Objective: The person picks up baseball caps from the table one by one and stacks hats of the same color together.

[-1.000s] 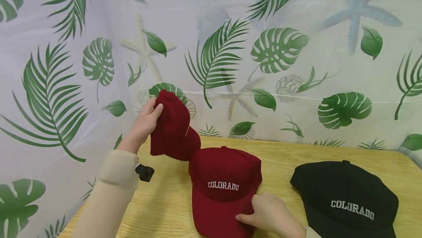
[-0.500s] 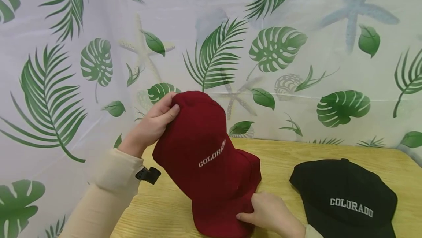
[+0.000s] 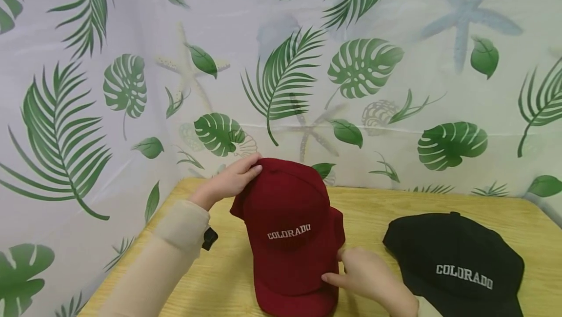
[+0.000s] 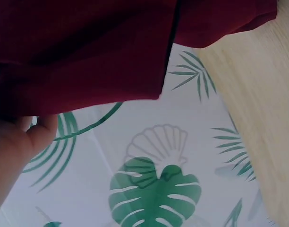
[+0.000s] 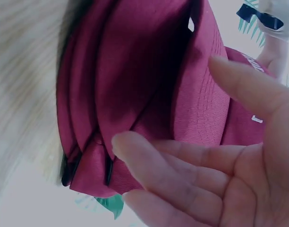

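Observation:
A dark red baseball cap (image 3: 287,195) with white COLORADO lettering lies over another red cap (image 3: 337,224), whose right side shows behind it. My left hand (image 3: 232,179) grips the upper cap at the back left of its crown; in the left wrist view the cap hides most of the fingers. At the right edge of the brim, my right hand (image 3: 369,277) pinches the upper cap, thumb on top. In the right wrist view, layered red brims (image 5: 135,71) show, with the upper brim (image 5: 201,94) between thumb and fingers.
A black COLORADO cap (image 3: 456,253) lies on the wooden table (image 3: 210,278), to the right of the red caps. Behind the table hangs a leaf-patterned sheet (image 3: 290,88). A black strap (image 3: 210,238) is at my left wrist.
My left hand has brought the upper red cap rightward and down over the lower one, turning its lettering forward. My right thumb now rests on the upper brim. The black cap stays put.

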A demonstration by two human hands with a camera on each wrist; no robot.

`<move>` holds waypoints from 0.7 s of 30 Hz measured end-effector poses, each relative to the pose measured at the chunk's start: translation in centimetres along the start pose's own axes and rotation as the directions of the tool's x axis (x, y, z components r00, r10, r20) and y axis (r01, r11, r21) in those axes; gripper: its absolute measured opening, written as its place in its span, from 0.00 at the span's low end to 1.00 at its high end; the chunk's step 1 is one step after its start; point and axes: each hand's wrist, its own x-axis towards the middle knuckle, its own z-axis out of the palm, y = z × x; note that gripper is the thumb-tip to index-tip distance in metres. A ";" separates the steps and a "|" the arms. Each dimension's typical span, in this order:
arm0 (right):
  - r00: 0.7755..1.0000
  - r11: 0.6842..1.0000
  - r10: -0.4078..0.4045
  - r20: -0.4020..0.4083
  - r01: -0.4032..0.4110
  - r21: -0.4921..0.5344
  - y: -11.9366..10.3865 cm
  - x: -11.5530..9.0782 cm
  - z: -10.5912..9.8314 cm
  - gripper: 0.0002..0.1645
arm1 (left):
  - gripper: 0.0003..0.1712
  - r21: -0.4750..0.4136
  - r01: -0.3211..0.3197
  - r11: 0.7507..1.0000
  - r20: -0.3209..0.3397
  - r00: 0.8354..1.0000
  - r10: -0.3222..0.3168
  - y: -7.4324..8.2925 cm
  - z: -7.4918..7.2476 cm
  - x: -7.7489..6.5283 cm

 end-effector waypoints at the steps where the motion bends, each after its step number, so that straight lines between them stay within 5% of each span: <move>1: 1.000 1.000 0.019 -0.009 -0.019 0.002 -0.1 0.0 0.0 0.20 | 0.07 -0.003 0.014 1.000 -0.009 1.000 -0.014 -0.3 0.1 0.1; 6: 0.995 0.999 0.046 -0.091 -0.043 0.033 -0.6 0.0 0.1 0.20 | 0.07 -0.010 0.048 0.999 -0.020 0.999 -0.048 -1.4 1.1 0.9; 12: 0.984 0.960 -0.145 -0.107 0.166 0.224 0.1 0.4 -0.1 0.15 | 0.07 -0.024 0.061 0.998 -0.028 0.998 -0.062 -1.6 2.1 1.3; 17: 0.970 0.903 -0.228 -0.091 0.245 0.352 0.9 0.8 -0.1 0.10 | 0.10 -0.056 0.135 0.989 -0.023 0.990 -0.137 -2.5 2.1 0.5; 21: 0.973 0.891 -0.227 -0.050 0.228 0.392 1.0 0.9 -0.1 0.10 | 0.15 -0.042 0.230 0.972 0.034 0.973 -0.229 -4.5 1.8 -1.1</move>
